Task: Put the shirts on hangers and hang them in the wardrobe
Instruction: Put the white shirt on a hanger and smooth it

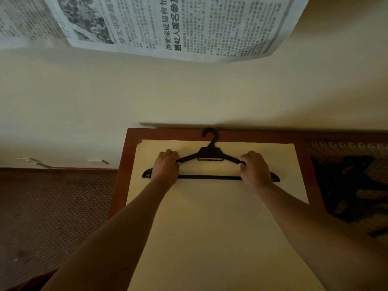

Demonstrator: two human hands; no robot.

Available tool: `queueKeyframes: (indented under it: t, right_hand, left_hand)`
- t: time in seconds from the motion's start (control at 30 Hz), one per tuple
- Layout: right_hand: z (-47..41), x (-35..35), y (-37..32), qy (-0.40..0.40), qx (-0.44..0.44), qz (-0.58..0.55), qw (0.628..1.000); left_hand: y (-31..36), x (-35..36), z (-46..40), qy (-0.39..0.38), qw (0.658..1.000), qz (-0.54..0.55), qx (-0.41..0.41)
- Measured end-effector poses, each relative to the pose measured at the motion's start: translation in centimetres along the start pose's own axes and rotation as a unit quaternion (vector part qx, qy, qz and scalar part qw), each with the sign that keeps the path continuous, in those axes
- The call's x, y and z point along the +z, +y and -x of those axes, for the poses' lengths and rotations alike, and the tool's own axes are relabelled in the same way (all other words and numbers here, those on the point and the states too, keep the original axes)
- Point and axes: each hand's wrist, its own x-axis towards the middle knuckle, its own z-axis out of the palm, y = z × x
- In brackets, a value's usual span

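Observation:
A black plastic hanger lies flat on a cream sheet that covers a red-brown wooden table. Its hook points away from me, toward the wall. My left hand grips the hanger's left shoulder arm, fingers curled over it. My right hand grips the right shoulder arm the same way. Both ends of the hanger stick out beyond my hands. A dark crumpled garment lies to the right of the table on a woven surface.
A cream wall rises right behind the table. Newspaper sheets hang on it above. A brown woven surface stretches to the left of the table. No wardrobe is in view.

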Motion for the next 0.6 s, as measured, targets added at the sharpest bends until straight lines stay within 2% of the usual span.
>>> queueKeyframes:
  t: [0.33, 0.6]
  right_hand:
    - [-1.5, -0.3, -0.2, -0.009, 0.000, 0.004, 1.000]
    - [-1.5, -1.3, -1.1, -0.067, 0.023, 0.072, 0.995]
  left_hand:
    - [0.3, -0.4, -1.3, -0.002, 1.000, 0.010, -0.010]
    - [1.2, -1.6, -0.8, -0.047, 0.998, 0.008, -0.031]
